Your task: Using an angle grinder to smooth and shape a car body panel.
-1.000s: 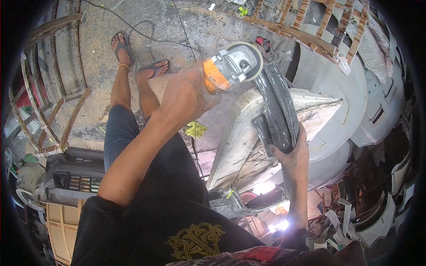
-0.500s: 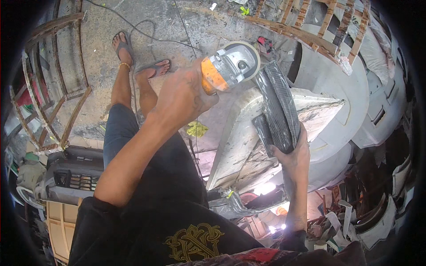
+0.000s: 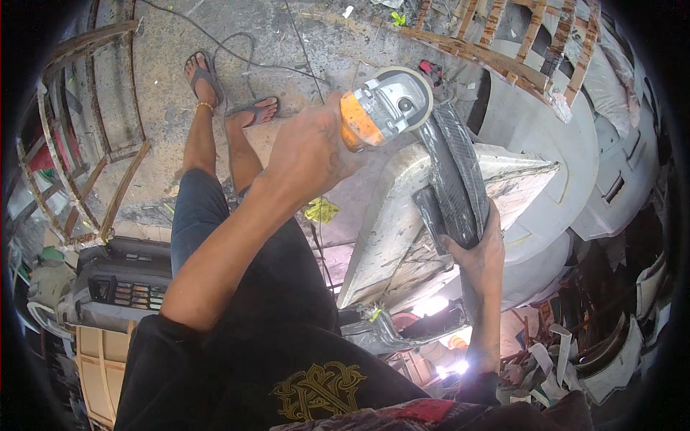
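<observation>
My left hand [image 3: 305, 151] is wrapped round an orange and silver angle grinder [image 3: 377, 115], held out in front of me. The round disc at the grinder's head overlaps the far end of a long, dark, curved carbon-fibre part [image 3: 460, 172]; I cannot tell whether they touch. Down at the near end of that part, my right hand [image 3: 480, 251] grips it, thumb on the left side and fingers round the right edge. A shorter dark arm branches off its left side. Beneath it is a pale, worn slab-like panel [image 3: 388, 215] with dusty edges.
Large grey moulded panels [image 3: 532, 129] stand right of the slab. Wooden frames [image 3: 489, 54] lie at the far right, and another frame [image 3: 118, 194] is at the left. A black cord [image 3: 230, 54] crosses the concrete near my sandalled feet. Mixed scrap [image 3: 604, 345] is heaped at the near right.
The grinder and my left hand have shifted slightly right. The carbon-fibre part's far end has also moved a little to the right, with my right hand still gripping it.
</observation>
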`<action>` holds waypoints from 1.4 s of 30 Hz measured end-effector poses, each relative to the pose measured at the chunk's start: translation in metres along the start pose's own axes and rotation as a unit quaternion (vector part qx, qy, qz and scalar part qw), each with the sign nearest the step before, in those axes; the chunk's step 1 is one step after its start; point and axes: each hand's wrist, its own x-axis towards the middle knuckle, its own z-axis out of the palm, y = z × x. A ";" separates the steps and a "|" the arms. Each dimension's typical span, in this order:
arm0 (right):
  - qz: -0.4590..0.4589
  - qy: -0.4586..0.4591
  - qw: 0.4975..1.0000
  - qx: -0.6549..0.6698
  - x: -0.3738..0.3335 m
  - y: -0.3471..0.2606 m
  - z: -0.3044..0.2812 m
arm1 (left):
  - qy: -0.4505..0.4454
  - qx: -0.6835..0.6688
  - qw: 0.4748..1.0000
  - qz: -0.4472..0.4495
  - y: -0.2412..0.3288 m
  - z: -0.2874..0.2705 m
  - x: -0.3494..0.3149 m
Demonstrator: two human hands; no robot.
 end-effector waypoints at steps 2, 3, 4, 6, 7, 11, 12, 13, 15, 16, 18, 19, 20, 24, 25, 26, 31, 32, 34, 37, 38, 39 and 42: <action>-0.002 0.002 1.000 -0.002 0.000 0.000 0.000 | -0.004 0.007 1.000 -0.009 0.000 0.000 0.000; 0.002 0.002 1.000 0.001 -0.001 0.000 0.000 | -0.004 0.008 1.000 -0.008 0.000 0.000 0.000; 0.000 0.003 1.000 0.001 -0.001 0.001 0.000 | 0.006 0.004 1.000 0.001 0.000 0.000 0.000; 0.005 0.001 1.000 0.004 -0.001 0.001 0.001 | 0.015 0.000 1.000 0.011 0.001 0.000 0.000; 0.005 -0.001 1.000 0.005 0.000 0.002 0.001 | 0.020 -0.002 1.000 0.011 0.001 0.001 0.001; 0.003 0.003 1.000 -0.003 0.000 0.002 0.001 | 0.017 -0.003 1.000 -0.007 0.001 0.003 0.002; 0.004 0.000 1.000 -0.001 0.000 0.002 0.001 | 0.017 -0.003 1.000 -0.007 0.000 0.004 0.003; 0.005 -0.002 1.000 0.002 0.000 0.002 0.000 | 0.021 -0.006 1.000 0.013 -0.001 0.004 0.003; -0.002 0.001 1.000 0.002 0.000 0.001 0.000 | 0.024 -0.009 0.999 0.033 -0.002 0.005 0.005; -0.009 0.003 1.000 0.003 0.000 0.001 0.000 | 0.016 -0.008 1.000 0.021 -0.002 0.005 0.006; 0.000 -0.001 1.000 0.006 0.000 0.000 0.000 | 0.009 -0.008 1.000 0.009 -0.002 0.004 0.008; 0.004 -0.003 1.000 0.010 0.000 0.000 -0.001 | -0.007 -0.009 1.000 -0.006 -0.003 0.004 0.009; 0.010 -0.004 1.000 0.009 0.000 -0.001 -0.001 | -0.022 -0.011 0.999 -0.020 -0.002 0.003 0.010; 0.008 -0.002 1.000 0.004 0.000 0.000 0.000 | 0.023 -0.020 0.999 0.041 -0.002 0.000 0.011; 0.008 -0.001 1.000 0.007 0.000 0.000 0.000 | 0.030 -0.023 0.998 0.048 -0.002 -0.001 0.010; 0.007 -0.002 1.000 0.008 0.000 0.000 0.000 | 0.036 -0.027 0.998 0.054 -0.002 -0.002 0.009; 0.000 0.001 1.000 0.006 0.001 0.001 0.000 | 0.039 -0.038 0.998 0.022 -0.004 -0.007 0.001; 0.000 0.001 1.000 0.007 0.001 0.001 0.001 | 0.045 -0.038 0.998 0.011 -0.004 -0.007 0.000; 0.016 0.002 0.999 0.033 0.000 0.000 0.002 | 0.042 -0.022 0.999 0.011 -0.003 -0.006 0.001; 0.023 -0.001 0.999 0.033 0.000 -0.001 0.002 | 0.038 -0.009 0.999 0.022 0.001 -0.003 0.002; 0.023 -0.001 0.999 0.034 0.000 -0.001 0.001 | 0.029 -0.011 0.999 0.022 0.002 -0.003 0.002; 0.016 0.000 1.000 0.020 0.000 -0.001 0.001 | 0.028 -0.011 0.999 0.023 0.002 -0.002 0.002; 0.013 -0.002 1.000 0.002 0.000 0.000 0.000 | 0.019 -0.024 0.999 0.017 0.001 -0.001 0.000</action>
